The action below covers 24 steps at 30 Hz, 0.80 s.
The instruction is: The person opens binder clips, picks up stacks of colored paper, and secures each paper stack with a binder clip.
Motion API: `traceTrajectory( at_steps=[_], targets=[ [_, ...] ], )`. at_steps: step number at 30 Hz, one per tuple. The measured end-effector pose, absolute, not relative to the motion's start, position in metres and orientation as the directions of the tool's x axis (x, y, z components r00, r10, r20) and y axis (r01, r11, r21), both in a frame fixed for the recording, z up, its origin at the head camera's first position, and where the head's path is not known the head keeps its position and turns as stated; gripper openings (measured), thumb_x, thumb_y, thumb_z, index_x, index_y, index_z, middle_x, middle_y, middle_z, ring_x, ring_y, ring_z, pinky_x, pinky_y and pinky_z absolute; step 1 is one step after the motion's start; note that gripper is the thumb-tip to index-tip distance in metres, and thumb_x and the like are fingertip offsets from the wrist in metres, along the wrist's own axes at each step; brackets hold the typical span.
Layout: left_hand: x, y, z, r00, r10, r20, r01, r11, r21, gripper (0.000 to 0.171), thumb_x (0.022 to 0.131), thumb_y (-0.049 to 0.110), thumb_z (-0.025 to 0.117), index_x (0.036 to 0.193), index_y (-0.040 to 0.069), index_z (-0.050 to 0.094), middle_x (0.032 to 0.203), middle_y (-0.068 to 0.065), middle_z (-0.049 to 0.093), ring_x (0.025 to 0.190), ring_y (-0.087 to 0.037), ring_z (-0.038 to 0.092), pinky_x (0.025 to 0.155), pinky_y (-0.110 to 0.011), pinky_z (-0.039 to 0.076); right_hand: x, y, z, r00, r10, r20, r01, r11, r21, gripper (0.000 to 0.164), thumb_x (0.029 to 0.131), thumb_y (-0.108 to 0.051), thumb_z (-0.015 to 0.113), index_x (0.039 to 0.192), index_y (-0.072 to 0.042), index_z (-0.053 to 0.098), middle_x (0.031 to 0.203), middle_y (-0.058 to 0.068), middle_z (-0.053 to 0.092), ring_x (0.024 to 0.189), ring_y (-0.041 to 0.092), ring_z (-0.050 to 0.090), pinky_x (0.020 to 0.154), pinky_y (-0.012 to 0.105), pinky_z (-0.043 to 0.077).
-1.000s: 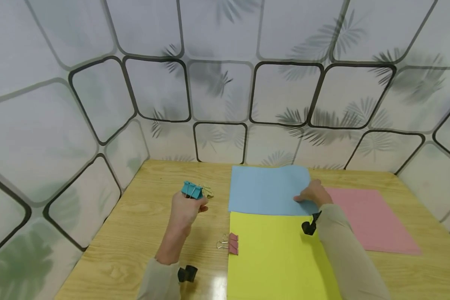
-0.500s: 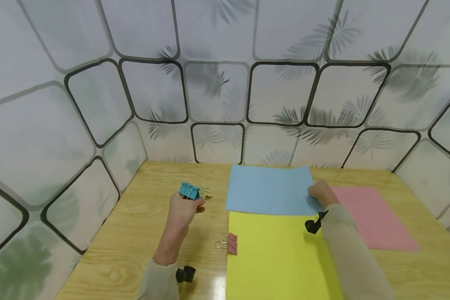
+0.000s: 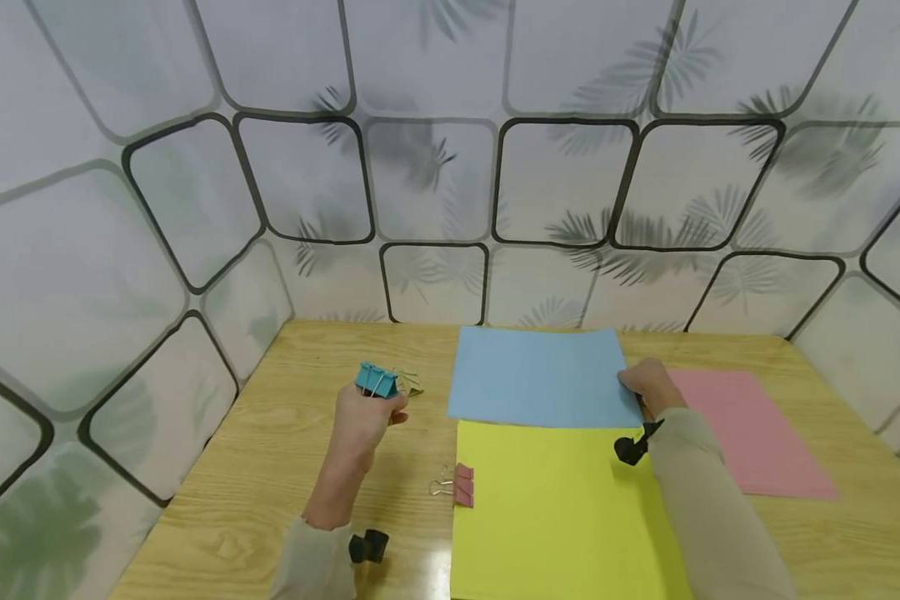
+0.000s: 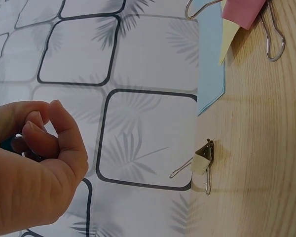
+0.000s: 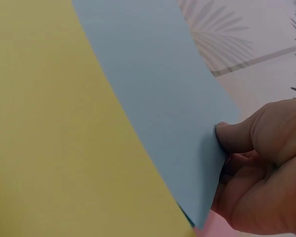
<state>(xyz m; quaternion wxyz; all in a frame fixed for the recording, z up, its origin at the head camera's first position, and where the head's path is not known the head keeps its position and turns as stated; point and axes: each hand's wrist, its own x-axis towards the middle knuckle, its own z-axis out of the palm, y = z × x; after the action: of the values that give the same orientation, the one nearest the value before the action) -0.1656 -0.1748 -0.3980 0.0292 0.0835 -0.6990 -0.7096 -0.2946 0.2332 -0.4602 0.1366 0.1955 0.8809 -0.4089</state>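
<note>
My left hand (image 3: pixel 362 423) grips a blue binder clip (image 3: pixel 376 380) above the left part of the table; in the left wrist view the curled fingers hide most of it. With thumb on top and fingers beneath, my right hand (image 3: pixel 654 386) pinches the right edge of the blue paper (image 3: pixel 536 375). The right wrist view shows that edge of the blue paper (image 5: pixel 163 98) bent slightly upward. Directly in front of it lies the yellow paper (image 3: pixel 555 508), a pink binder clip (image 3: pixel 463 485) on its left edge.
A yellow binder clip (image 3: pixel 408 382) stands on the wooden table (image 3: pixel 270 467), just beyond the left hand. Pink paper (image 3: pixel 757 442) lies to the right, partly behind the right arm. A patterned wall (image 3: pixel 435 183) rises behind the table.
My right hand has shifted right, from lying over the blue paper to pinching its right edge. The blue paper has moved slightly. My left hand keeps holding the blue binder clip.
</note>
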Motion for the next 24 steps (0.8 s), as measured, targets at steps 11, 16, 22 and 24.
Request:
traceTrajectory(
  at_steps=[11, 16, 22, 24],
  targets=[
    [-0.1668, -0.1747, -0.3983, -0.984, -0.161, -0.078, -0.075, -0.023, 0.997, 0.017, 0.088, -0.01, 0.061, 0.083, 0.002, 0.05, 0.075, -0.004, 0.049, 0.07, -0.015, 0.053, 0.07, -0.031, 0.057, -0.295, 0.2309, -0.4622, -0.887, 0.224, -0.405, 0.453, 0.599, -0.66, 0.058, 0.101, -0.016, 0.04, 0.138, 0.027, 0.029, 0.138, 0.043, 0.038, 0.126, 0.052, 0.048, 0.098, 0.053, 0.049],
    [-0.1672, -0.1749, -0.399, -0.984, -0.163, -0.077, -0.074, -0.024, 0.997, 0.019, 0.088, -0.01, 0.06, 0.081, 0.003, 0.048, 0.075, -0.004, 0.048, 0.069, -0.015, 0.052, 0.073, -0.035, 0.058, -0.295, 0.2293, -0.462, -0.885, 0.234, -0.403, 0.456, 0.612, -0.646, 0.059, 0.103, -0.018, 0.038, 0.14, 0.027, 0.027, 0.14, 0.044, 0.036, 0.128, 0.053, 0.044, 0.1, 0.054, 0.048],
    [-0.1674, -0.1746, -0.3998, -0.985, -0.156, -0.067, -0.064, -0.028, 0.998, 0.025, 0.087, -0.01, 0.061, 0.075, 0.006, 0.046, 0.072, -0.003, 0.047, 0.068, -0.016, 0.052, 0.072, -0.036, 0.058, -0.2897, 0.2261, -0.4577, -0.874, 0.235, -0.426, 0.483, 0.523, -0.702, 0.067, 0.105, -0.027, 0.031, 0.147, 0.022, 0.012, 0.146, 0.044, 0.027, 0.132, 0.056, 0.038, 0.102, 0.06, 0.043],
    [-0.1668, -0.1744, -0.4, -0.986, -0.152, -0.074, -0.07, -0.035, 0.997, 0.026, 0.087, -0.011, 0.061, 0.075, 0.007, 0.045, 0.073, -0.003, 0.047, 0.068, -0.016, 0.052, 0.072, -0.035, 0.058, -0.2883, 0.2251, -0.4564, -0.871, 0.234, -0.431, 0.488, 0.516, -0.704, 0.072, 0.104, -0.031, 0.034, 0.148, 0.021, 0.011, 0.146, 0.043, 0.027, 0.132, 0.055, 0.038, 0.104, 0.059, 0.042]
  ],
)
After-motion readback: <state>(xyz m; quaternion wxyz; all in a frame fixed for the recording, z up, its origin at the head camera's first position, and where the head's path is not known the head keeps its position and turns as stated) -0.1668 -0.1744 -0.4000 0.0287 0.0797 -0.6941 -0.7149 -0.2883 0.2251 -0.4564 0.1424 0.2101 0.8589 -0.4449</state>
